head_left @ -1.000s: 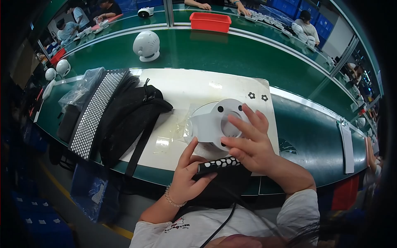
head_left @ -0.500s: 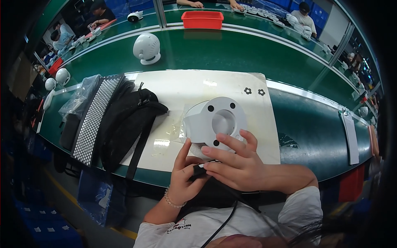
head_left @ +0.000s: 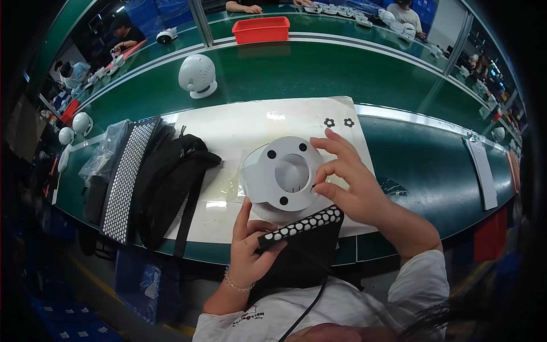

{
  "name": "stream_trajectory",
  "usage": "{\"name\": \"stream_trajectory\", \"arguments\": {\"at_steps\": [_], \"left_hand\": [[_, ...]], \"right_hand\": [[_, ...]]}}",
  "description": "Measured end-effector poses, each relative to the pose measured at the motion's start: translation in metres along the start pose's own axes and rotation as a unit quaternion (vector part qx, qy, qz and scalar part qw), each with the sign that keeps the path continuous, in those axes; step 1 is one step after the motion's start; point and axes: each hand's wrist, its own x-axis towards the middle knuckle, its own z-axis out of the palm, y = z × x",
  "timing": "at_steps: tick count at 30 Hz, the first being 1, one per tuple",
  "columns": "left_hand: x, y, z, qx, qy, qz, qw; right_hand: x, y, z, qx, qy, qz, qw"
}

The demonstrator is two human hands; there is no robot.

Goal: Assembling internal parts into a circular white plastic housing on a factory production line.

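A white rounded device [head_left: 259, 181] lies on the pale mat with its ring-shaped base facing up. Three round black foot pads show on that base. My right hand [head_left: 347, 179] is over the base's right edge, thumb and index finger pinched on a small dark foot pad [head_left: 313, 187], mostly covered by the fingertips. In my left hand [head_left: 250, 245] is a black sheet [head_left: 302, 226] dotted with white round spots, held tilted below the device. My left index fingertip reaches the device's lower left edge.
Left of the mat [head_left: 228, 122] lie a black fabric bag [head_left: 171, 176], another white-dotted strip [head_left: 128, 182] and clear plastic. A similar white device [head_left: 198, 77] stands upright on the green belt. Beyond are a red bin [head_left: 260, 29] and co-workers; white papers [head_left: 481, 174] lie right.
My right hand has moved from the sheet up to the right edge of the base, fingers pinched. The dotted sheet now shows, held by my left hand. The whole view has shifted slightly.
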Motion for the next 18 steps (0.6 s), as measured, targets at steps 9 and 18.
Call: {"name": "stream_trajectory", "arguments": {"at_steps": [9,18], "left_hand": [[0.003,0.003,-0.003,0.022,-0.001,0.003,1.0],[0.004,0.005,-0.003,0.015,0.003,-0.005,1.0]], "right_hand": [[0.003,-0.001,-0.011,-0.029,-0.081,-0.014,0.996],[0.004,0.034,-0.003,-0.252,0.108,-0.353,0.894]]}}
